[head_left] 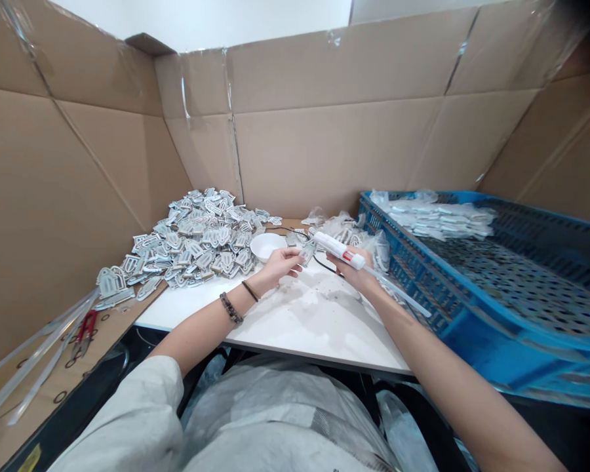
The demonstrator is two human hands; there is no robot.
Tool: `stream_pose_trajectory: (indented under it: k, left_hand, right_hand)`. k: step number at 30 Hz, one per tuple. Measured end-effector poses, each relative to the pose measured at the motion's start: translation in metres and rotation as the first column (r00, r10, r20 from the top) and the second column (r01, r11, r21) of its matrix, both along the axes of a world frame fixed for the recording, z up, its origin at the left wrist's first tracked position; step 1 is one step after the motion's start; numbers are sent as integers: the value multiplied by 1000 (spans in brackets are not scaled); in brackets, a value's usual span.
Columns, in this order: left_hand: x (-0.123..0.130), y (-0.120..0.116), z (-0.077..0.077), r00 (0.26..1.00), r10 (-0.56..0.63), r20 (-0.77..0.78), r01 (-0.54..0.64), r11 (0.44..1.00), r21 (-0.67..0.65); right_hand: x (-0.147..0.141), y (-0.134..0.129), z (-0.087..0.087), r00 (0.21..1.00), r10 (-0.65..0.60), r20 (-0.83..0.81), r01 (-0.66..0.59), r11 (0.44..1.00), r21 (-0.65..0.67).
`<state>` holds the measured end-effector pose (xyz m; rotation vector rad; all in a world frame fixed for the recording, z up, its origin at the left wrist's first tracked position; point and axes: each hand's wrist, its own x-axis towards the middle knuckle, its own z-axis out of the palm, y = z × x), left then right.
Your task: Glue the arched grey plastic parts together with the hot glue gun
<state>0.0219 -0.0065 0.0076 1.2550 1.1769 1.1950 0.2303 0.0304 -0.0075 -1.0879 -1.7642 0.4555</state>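
Observation:
Over the middle of the white table (pixel 295 321), my left hand (pixel 281 263) pinches a small grey-white flat piece (pixel 307 253) between thumb and fingers. My right hand (pixel 356 270) is wrapped round a white hot glue gun (pixel 338 248) with a red mark on its side. A long translucent glue stick (pixel 398 292) sticks out of the gun's back end. The gun's nozzle end points left, close to the piece; whether they touch I cannot tell. A white bowl (pixel 268 245) stands just behind my left hand.
A large heap of similar flat pieces (pixel 201 239) lies at the left. Clear plastic bags (pixel 341 229) and a black cord lie behind. A blue crate (pixel 452 308) with stacked white packets (pixel 437 217) stands right. Red-handled scissors (pixel 86 328) and glue sticks (pixel 44 357) lie far left. Cardboard walls surround the table.

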Motion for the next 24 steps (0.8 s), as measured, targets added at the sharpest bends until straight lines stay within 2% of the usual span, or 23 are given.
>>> stream_pose_trajectory:
  k: [8, 15, 24]
  left_hand:
    - [2, 2, 1, 989, 43, 145, -52, 997, 59]
    - [1, 6, -3, 997, 71, 33, -76, 981, 176]
    - [-4, 9, -4, 993, 88, 79, -102, 973, 207]
  right_hand:
    - [-2, -7, 7, 998, 32, -49, -33, 999, -23]
    - [-2, -8, 9, 999, 8, -44, -11, 998, -59]
    - [-2, -5, 6, 998, 0, -69, -4, 998, -57]
